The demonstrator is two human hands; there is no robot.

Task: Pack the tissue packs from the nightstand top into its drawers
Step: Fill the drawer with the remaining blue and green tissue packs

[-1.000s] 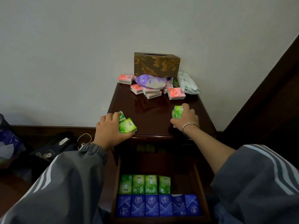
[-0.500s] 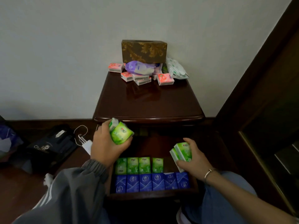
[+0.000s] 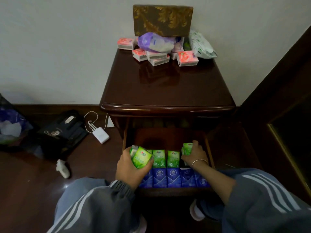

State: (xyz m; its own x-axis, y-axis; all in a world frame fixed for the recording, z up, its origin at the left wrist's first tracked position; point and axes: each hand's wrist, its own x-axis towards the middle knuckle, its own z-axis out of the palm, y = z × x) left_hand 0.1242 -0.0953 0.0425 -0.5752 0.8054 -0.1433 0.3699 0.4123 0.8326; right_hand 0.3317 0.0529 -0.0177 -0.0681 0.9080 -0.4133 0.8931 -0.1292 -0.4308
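Note:
The dark wooden nightstand (image 3: 166, 91) has its drawer (image 3: 168, 137) pulled open. In the drawer stands a row of green tissue packs (image 3: 173, 158) behind a row of blue tissue packs (image 3: 173, 178). My left hand (image 3: 130, 170) grips green packs (image 3: 141, 157) over the drawer's left end. At the right end of the green row, my right hand (image 3: 193, 154) holds green packs (image 3: 187, 148) down in the drawer. Several pink tissue packs (image 3: 186, 58) lie at the back of the nightstand top.
A brown and gold tissue box (image 3: 162, 20) stands against the wall, with a purple pouch (image 3: 154, 42) and a white-green wipes pack (image 3: 202, 45) in front. On the floor at left lie a white charger (image 3: 101, 134), a black bag (image 3: 58, 132) and a crumpled tissue (image 3: 62, 168). Dark furniture rises at right.
Both hands have carried their green packs from the nightstand top down into the open drawer. My view has tilted downward.

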